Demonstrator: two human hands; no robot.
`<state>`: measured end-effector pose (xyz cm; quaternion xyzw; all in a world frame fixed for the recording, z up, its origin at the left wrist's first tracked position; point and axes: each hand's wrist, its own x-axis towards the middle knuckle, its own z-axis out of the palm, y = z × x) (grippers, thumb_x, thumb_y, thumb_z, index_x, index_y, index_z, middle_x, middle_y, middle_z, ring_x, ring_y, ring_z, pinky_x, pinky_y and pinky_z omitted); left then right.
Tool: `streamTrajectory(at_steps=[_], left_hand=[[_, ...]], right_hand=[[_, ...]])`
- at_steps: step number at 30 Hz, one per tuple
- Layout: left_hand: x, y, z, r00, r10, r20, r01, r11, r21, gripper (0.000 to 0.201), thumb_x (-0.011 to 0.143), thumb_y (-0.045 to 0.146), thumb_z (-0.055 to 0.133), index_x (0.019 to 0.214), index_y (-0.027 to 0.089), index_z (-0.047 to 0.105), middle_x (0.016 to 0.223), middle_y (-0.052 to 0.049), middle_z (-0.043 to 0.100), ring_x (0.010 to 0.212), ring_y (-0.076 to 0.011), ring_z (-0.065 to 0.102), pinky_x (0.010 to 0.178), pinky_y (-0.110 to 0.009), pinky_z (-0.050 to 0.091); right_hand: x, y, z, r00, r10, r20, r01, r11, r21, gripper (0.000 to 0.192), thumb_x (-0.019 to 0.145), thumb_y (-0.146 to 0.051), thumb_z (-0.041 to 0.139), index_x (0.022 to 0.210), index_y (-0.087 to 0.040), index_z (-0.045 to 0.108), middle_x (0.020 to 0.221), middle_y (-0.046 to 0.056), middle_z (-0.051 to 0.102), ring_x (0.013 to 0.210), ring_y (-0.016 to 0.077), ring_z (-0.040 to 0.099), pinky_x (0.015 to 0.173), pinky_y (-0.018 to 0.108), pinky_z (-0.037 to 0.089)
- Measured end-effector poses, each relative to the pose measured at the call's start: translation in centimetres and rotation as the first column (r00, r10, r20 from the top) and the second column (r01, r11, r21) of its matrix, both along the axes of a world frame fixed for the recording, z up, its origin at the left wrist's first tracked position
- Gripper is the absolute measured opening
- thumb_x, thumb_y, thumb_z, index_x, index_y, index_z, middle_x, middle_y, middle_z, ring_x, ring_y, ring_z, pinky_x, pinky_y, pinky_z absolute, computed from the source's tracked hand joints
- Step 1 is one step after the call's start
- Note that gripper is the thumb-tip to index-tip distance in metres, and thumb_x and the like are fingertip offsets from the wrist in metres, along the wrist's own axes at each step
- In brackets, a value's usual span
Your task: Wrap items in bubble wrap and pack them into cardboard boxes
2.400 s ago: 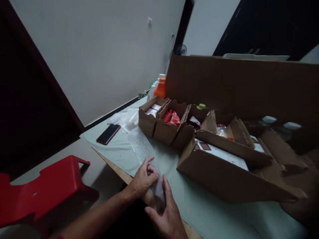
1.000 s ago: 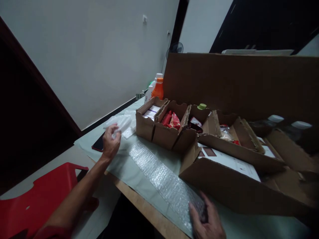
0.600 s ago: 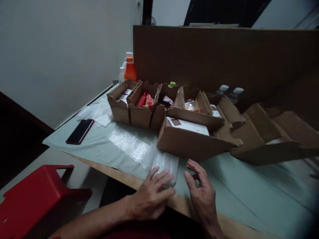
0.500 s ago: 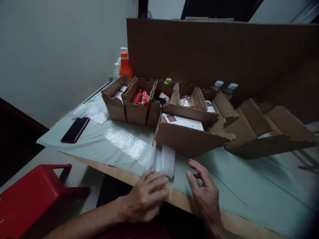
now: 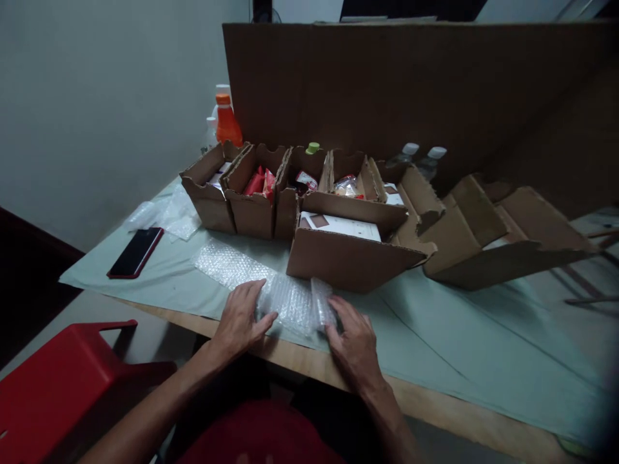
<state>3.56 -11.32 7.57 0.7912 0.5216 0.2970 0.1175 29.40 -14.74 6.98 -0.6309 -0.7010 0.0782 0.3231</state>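
Since half a second earlier, both your hands had closed in on the bubble wrap (image 5: 271, 290) at the near edge of the desk (image 5: 449, 348). Your left hand (image 5: 239, 319) lay flat on the strip, fingers spread. Your right hand (image 5: 355, 341) pressed its fingertips against the rolled end, fingers loosely bent, gripping nothing fully. That strip ran back toward the row of cardboard boxes (image 5: 251, 200). You had a phone (image 5: 135, 251) lying well apart to the left.
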Motion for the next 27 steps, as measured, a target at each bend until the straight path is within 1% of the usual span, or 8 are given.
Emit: streamTrajectory(at_steps=[3, 5, 8, 12, 16, 21, 24, 27], left_hand=[[1.1, 0.8, -0.5, 0.991, -0.036, -0.126, 0.03, 0.999, -0.045, 0.048, 0.083, 0.027, 0.067, 0.129, 0.02, 0.058, 0.128, -0.015, 0.064, 0.118, -0.0331, 0.058, 0.101, -0.051, 0.047], [1.1, 1.1, -0.8, 0.981, -0.053, -0.188, 0.042, 0.997, -0.062, 0.045, 0.083, 0.026, 0.067, 0.126, 0.019, 0.06, 0.13, -0.016, 0.063, 0.12, -0.0343, 0.057, 0.101, -0.052, 0.046], [0.4, 1.1, -1.2, 0.983, -0.055, -0.175, 0.044, 0.997, -0.065, 0.049, 0.082, 0.024, 0.068, 0.13, 0.02, 0.058, 0.134, -0.014, 0.062, 0.123, -0.0331, 0.056, 0.104, -0.051, 0.045], [0.1, 0.9, -1.2, 0.993, -0.042, -0.107, 0.035, 0.997, -0.063, 0.051, 0.083, 0.025, 0.066, 0.132, 0.021, 0.056, 0.131, -0.013, 0.064, 0.122, -0.0312, 0.057, 0.104, -0.048, 0.044], [1.4, 1.2, -0.6, 0.992, 0.001, -0.123, -0.012, 0.996, -0.087, 0.051, 0.085, 0.027, 0.064, 0.135, 0.021, 0.053, 0.125, -0.012, 0.064, 0.116, -0.0309, 0.056, 0.1, -0.048, 0.044], [4.3, 1.8, -0.6, 0.993, 0.01, -0.117, -0.024, 0.992, -0.121, 0.055, 0.082, 0.015, 0.059, 0.136, 0.02, 0.053, 0.109, -0.012, 0.066, 0.103, -0.0307, 0.057, 0.095, -0.049, 0.045], [4.7, 2.0, -0.5, 1.0, -0.004, 0.016, 0.005, 0.995, -0.097, 0.057, 0.078, 0.009, 0.055, 0.134, 0.02, 0.054, 0.105, -0.01, 0.068, 0.099, -0.0278, 0.059, 0.092, -0.046, 0.047], [2.9, 2.5, 0.6, 0.984, 0.013, 0.177, -0.006, 0.999, -0.04, 0.058, 0.078, 0.012, 0.055, 0.136, 0.02, 0.054, 0.11, -0.009, 0.07, 0.1, -0.025, 0.063, 0.093, -0.041, 0.049]], right_hand=[[2.1, -0.6, 0.5, 0.975, -0.125, -0.185, 0.107, 0.989, -0.101, 0.039, 0.082, -0.022, 0.047, 0.111, -0.019, 0.073, 0.101, 0.006, 0.076, 0.089, 0.0227, 0.068, 0.078, 0.033, 0.051], [3.2, -1.1, 0.8, 0.92, -0.23, -0.317, 0.175, 0.965, -0.193, 0.035, 0.084, -0.028, 0.048, 0.104, -0.017, 0.074, 0.084, 0.003, 0.073, 0.073, 0.0189, 0.064, 0.068, 0.027, 0.049], [4.1, -1.4, 0.8, 0.843, -0.294, -0.45, 0.196, 0.948, -0.252, 0.033, 0.083, -0.038, 0.053, 0.092, -0.014, 0.073, 0.073, 0.002, 0.068, 0.069, 0.0178, 0.061, 0.064, 0.025, 0.048], [4.2, -1.2, 0.1, 0.781, -0.328, -0.531, 0.223, 0.941, -0.253, 0.037, 0.078, -0.041, 0.059, 0.1, -0.014, 0.071, 0.083, 0.006, 0.074, 0.073, 0.0198, 0.066, 0.068, 0.028, 0.053], [4.0, -1.2, -0.9, 0.751, -0.303, -0.587, 0.198, 0.951, -0.238, 0.042, 0.076, -0.042, 0.064, 0.108, -0.015, 0.068, 0.099, 0.011, 0.077, 0.087, 0.023, 0.072, 0.077, 0.033, 0.057], [5.0, -1.7, -1.1, 0.771, -0.369, -0.519, 0.282, 0.929, -0.241, 0.072, 0.076, -0.047, 0.065, 0.138, -0.012, 0.055, 0.114, 0.015, 0.074, 0.093, 0.025, 0.072, 0.082, 0.035, 0.057], [6.0, -2.4, -0.6, 0.811, -0.422, -0.405, 0.356, 0.906, -0.231, 0.062, 0.077, -0.046, 0.063, 0.132, -0.017, 0.064, 0.114, 0.013, 0.074, 0.092, 0.0287, 0.072, 0.078, 0.037, 0.058], [5.8, -2.6, -0.5, 0.797, -0.364, -0.483, 0.274, 0.929, -0.248, 0.054, 0.078, -0.049, 0.066, 0.124, -0.021, 0.069, 0.11, 0.012, 0.075, 0.092, 0.0322, 0.073, 0.069, 0.036, 0.06]])
